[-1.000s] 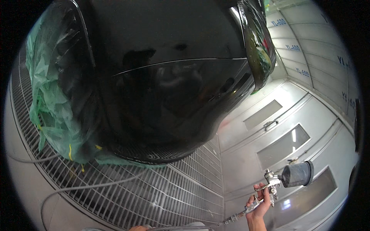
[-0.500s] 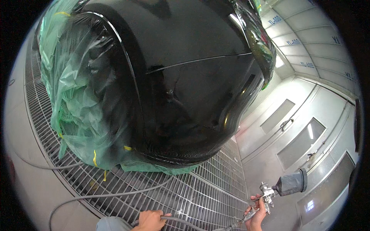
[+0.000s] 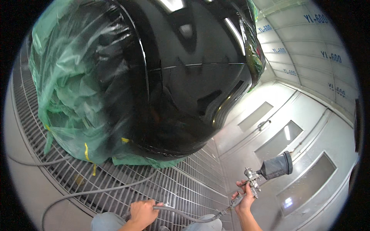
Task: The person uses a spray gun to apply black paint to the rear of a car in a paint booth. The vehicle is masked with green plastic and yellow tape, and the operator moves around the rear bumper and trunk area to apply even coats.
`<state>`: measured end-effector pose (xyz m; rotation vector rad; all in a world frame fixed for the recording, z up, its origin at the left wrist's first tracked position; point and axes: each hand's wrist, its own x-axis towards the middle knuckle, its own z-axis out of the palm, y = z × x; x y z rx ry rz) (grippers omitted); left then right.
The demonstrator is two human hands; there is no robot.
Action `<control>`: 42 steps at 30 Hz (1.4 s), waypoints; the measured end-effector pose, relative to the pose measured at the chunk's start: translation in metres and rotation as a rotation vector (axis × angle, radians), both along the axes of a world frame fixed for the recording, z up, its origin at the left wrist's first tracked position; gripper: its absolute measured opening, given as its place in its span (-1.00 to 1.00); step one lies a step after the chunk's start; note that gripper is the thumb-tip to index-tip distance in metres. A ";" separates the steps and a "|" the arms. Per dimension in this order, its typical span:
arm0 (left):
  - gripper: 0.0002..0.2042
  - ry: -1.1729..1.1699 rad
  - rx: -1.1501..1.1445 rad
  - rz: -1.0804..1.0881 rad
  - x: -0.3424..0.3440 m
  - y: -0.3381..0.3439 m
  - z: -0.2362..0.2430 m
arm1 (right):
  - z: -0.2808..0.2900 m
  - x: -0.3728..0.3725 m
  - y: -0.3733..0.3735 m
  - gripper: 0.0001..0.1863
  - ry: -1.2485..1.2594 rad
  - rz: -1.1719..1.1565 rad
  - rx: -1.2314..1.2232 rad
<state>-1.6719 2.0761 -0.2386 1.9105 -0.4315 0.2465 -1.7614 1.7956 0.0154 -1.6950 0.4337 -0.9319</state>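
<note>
My right hand (image 3: 244, 197) is wrapped round the handle of a metal spray gun (image 3: 252, 179) at the lower right. A dark grey paint cup (image 3: 276, 165) is fixed on the gun and tilts to the right. From the base of the handle a grey air hose (image 3: 178, 211) runs left to my left hand (image 3: 142, 212), which is closed around it. Ahead stands a glossy black car body (image 3: 192, 92), apart from the gun. Green masking film (image 3: 73, 96) covers the car's left side, with yellow tape (image 3: 86, 151) stuck on it.
Metal floor grating (image 3: 115, 179) lies beneath the car, and the rest of the hose (image 3: 96, 189) loops across it at left. To the right rises a pale booth wall with windowed doors (image 3: 308, 184). A second grey hose length (image 3: 46, 163) lies at the far left.
My view has shifted, so the car and doors sit further left. The spray gun and my right hand appear higher and further left. Both hands keep their grips.
</note>
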 end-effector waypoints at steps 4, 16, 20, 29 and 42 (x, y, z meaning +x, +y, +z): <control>-0.49 -0.043 -0.101 -0.007 -0.010 0.004 0.009 | 0.000 -0.004 0.008 -0.60 0.025 0.022 -0.024; -0.52 -0.107 -0.223 -0.061 -0.014 0.015 0.017 | 0.035 0.020 0.009 -0.60 0.102 -0.055 -0.141; -0.61 -0.044 -0.150 -0.143 -0.013 0.017 0.008 | 0.071 0.026 0.020 -0.56 0.043 -0.044 -0.188; -0.71 0.114 0.071 -0.247 -0.001 0.019 -0.024 | 0.084 0.024 0.029 -0.61 -0.100 0.051 -0.083; -0.48 0.281 0.148 -0.083 0.030 0.019 -0.055 | 0.026 0.024 0.032 -0.60 -0.121 0.101 0.071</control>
